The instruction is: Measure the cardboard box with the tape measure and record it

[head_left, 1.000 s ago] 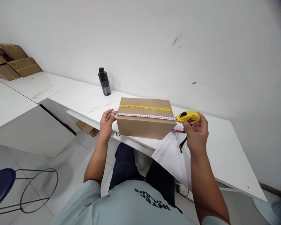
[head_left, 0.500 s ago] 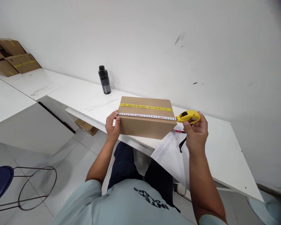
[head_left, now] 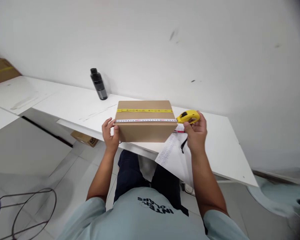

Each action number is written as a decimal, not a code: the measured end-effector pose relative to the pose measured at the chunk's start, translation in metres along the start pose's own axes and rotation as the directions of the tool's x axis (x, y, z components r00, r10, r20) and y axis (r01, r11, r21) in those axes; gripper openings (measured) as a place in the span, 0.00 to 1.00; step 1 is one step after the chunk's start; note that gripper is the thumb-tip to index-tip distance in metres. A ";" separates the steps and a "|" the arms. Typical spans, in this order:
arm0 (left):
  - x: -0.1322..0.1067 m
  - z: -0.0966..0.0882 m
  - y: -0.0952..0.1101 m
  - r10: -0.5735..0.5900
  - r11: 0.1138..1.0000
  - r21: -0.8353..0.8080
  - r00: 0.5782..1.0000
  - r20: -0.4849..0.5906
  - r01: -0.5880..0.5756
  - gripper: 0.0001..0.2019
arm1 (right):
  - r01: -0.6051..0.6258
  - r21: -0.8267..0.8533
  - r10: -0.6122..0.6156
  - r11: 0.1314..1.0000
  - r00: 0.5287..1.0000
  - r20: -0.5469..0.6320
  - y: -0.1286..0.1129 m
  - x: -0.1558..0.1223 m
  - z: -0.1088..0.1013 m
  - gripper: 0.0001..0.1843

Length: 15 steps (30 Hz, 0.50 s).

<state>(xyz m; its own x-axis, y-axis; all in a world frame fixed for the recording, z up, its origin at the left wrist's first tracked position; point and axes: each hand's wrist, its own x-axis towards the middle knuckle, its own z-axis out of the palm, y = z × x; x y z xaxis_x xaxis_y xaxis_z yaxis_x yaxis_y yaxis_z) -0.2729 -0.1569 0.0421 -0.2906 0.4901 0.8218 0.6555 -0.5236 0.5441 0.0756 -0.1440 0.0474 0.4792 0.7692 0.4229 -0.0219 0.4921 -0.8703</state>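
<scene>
Head view: the right hand (head_left: 197, 134) clasps the tape measure (head_left: 189, 116), seemingly so the blade (head_left: 150, 120) lies taut along the box (head_left: 143, 133); the left hand (head_left: 110, 136) braces one end, its closure unclear.

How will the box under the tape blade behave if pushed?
The cardboard box looks fairly stiff: its faces are flat and edges straight. Its low, wide shape should make it slide rather than tip. The tape blade stretched along its top might shift with it.
</scene>
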 end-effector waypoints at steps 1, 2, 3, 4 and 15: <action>0.000 0.001 -0.001 0.001 1.000 -0.005 1.000 -0.004 -0.001 0.18 | 0.002 0.001 -0.002 1.000 1.000 0.008 -0.001 0.001 0.001 0.45; 0.000 0.002 -0.003 -0.002 1.000 -0.011 1.000 -0.006 0.002 0.18 | 0.001 0.002 -0.001 1.000 1.000 0.018 -0.002 0.001 0.003 0.44; 0.001 0.004 -0.005 -0.007 1.000 -0.018 1.000 -0.008 0.007 0.18 | 0.000 0.002 0.000 1.000 1.000 0.026 -0.004 0.002 0.004 0.44; 0.001 0.006 -0.007 -0.014 1.000 -0.026 1.000 -0.011 0.014 0.19 | -0.003 0.002 0.003 1.000 1.000 0.030 -0.005 0.003 0.005 0.43; -0.002 0.016 -0.018 0.022 0.997 -0.071 0.999 -0.038 -0.025 0.19 | 0.004 0.021 -0.005 1.000 0.999 0.039 0.009 0.009 0.001 0.42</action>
<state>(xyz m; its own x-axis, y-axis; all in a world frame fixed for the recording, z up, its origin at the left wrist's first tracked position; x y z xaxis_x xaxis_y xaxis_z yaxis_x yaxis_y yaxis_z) -0.2728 -0.1374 0.0282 -0.3021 0.4520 0.8393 0.6111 -0.5840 0.5344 0.0792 -0.1326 0.0438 0.4447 0.7820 0.4367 -0.0387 0.5039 -0.8629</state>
